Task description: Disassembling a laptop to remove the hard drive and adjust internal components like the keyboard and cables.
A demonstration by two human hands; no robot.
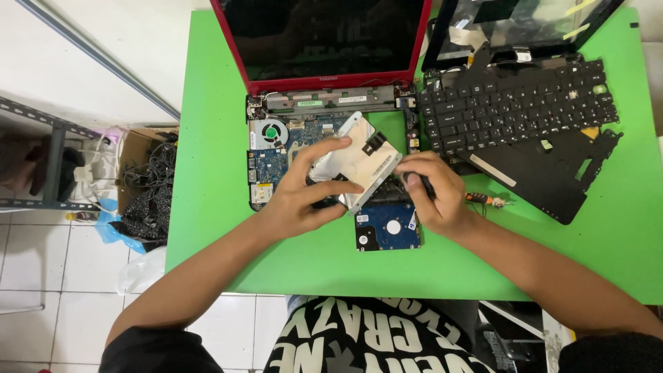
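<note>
**Separating the drive caddy from the laptop base**

Holding one silver drive caddy [356, 160] above the opened laptop base [276, 155], the left hand [304, 197] grips it by thumb and fingers. The right hand [435, 193] is clenched on one dark tool at the caddy's edge. Judged step: fastener removal, calling for steady alignment. One bare hard drive [388, 226] lies on the green counter [207, 138]; one detached keyboard [518, 103] lies well apart.

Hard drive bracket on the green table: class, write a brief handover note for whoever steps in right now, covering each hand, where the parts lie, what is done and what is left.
Left hand: grips the silver metal bracket, tilted above the opened red laptop.
Right hand: holds a dark tool at the bracket's right edge; its tip is hidden.
Parts: bare hard drive lies board-side up on the green table, below the bracket. Removed keyboard lies to the right; a small screwdriver lies beside the right hand.
Done: keyboard off, motherboard exposed, drive out.
Left: bracket and drive are apart; laptop open.
</note>
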